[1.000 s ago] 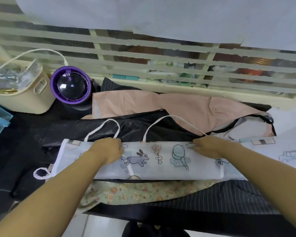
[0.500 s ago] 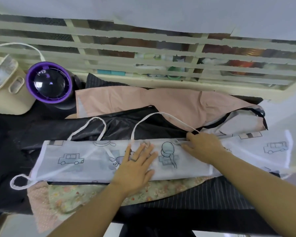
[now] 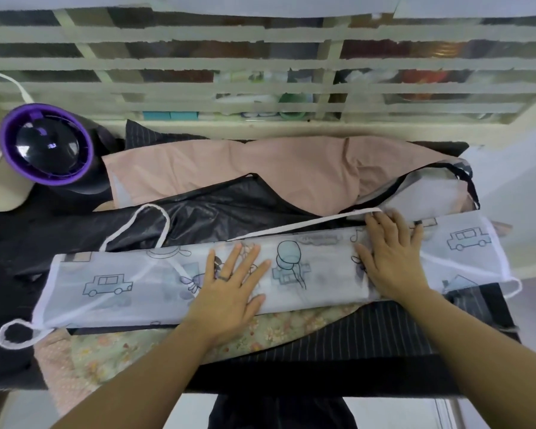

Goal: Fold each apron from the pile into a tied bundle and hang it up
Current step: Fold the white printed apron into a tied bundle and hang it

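Your left hand point(image 3: 229, 283) lies flat with fingers spread and straight, pressing down the middle of the white printed apron point(image 3: 106, 283). Your right hand point(image 3: 390, 261) is flat on the same strip, farther from the purple fan point(image 3: 45, 144), with its fingertips touching the white strap point(image 3: 307, 226) along the far edge. Neither hand grips anything.

The apron is folded into a long narrow strip on your side of the fan. Its long axis runs from near the fan straight across, away from it. A tie loop point(image 3: 13, 335) trails off the fan-side end.

The next move is probably to shorten the strip end to end. The fan-side end lies well apart from your left hand, which is the nearer one. The opposite end sits just beyond your right hand. Beneath the strip are a black apron point(image 3: 229, 209), a pink apron point(image 3: 260, 168) and a floral apron point(image 3: 291, 326).
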